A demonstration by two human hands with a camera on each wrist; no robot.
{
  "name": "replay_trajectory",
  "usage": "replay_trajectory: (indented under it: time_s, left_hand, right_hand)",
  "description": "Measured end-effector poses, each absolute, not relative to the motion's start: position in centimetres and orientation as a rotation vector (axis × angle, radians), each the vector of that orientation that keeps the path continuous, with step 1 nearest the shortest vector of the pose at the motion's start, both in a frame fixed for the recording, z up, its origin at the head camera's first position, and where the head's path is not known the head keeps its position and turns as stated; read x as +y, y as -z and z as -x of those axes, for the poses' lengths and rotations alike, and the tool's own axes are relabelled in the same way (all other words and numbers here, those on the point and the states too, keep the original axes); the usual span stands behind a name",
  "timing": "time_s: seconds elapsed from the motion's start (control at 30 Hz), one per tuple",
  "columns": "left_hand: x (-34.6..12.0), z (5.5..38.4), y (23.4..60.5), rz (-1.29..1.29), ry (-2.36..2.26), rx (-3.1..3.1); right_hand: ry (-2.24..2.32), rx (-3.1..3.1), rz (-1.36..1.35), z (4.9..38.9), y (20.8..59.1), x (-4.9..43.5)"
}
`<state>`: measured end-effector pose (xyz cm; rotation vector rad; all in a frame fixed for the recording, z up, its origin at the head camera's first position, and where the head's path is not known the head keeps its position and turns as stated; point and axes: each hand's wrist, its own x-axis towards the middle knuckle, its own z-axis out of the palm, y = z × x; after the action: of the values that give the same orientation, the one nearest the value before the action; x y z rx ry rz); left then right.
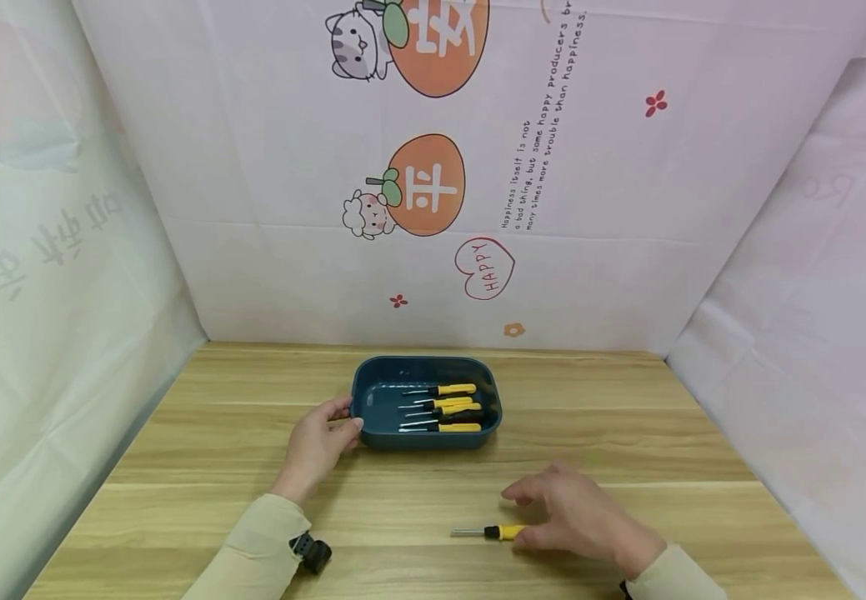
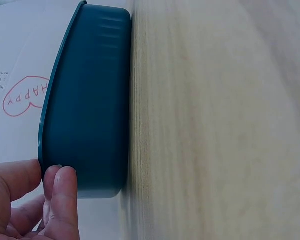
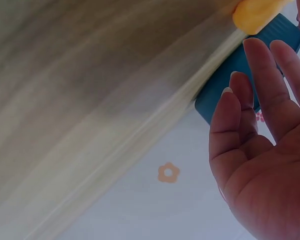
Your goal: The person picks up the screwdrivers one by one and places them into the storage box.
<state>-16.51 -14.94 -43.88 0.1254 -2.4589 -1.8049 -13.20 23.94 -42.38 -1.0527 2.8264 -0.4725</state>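
Note:
A dark teal plastic box [image 1: 387, 442] with rounded corners stands on the wooden table. Its left end is pinched at the rim between the thumb and fingers of my left hand [image 1: 316, 442]; in the left wrist view the fingertips of that hand [image 2: 60, 205] press the outer wall. Inside the box lie several screwdrivers [image 1: 459, 427] with yellow and black handles, shafts pointing left. One more screwdriver [image 1: 506, 532] lies on the table in front, its shaft also to the left. Over its yellow handle [image 3: 255, 17] hovers my right hand [image 1: 578, 512], fingers loosely spread and thumb beside the handle end.
The wooden table [image 1: 402, 492] ends at a white printed cloth backdrop [image 1: 312, 275] behind the box. Similar cloth walls [image 1: 800, 333] rise on the left and right. A black wrist camera [image 1: 311, 552] sits at the left sleeve.

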Motion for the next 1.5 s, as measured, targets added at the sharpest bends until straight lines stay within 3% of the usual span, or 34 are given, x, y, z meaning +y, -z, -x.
replay_trajectory:
  time_s: [1.5]
  left_hand:
    - [-14.85, 16.50, 43.94, -0.132, 1.884, -2.403]
  right_hand:
    - [0.474, 2.752, 1.146, 13.44, 43.23, 24.11]
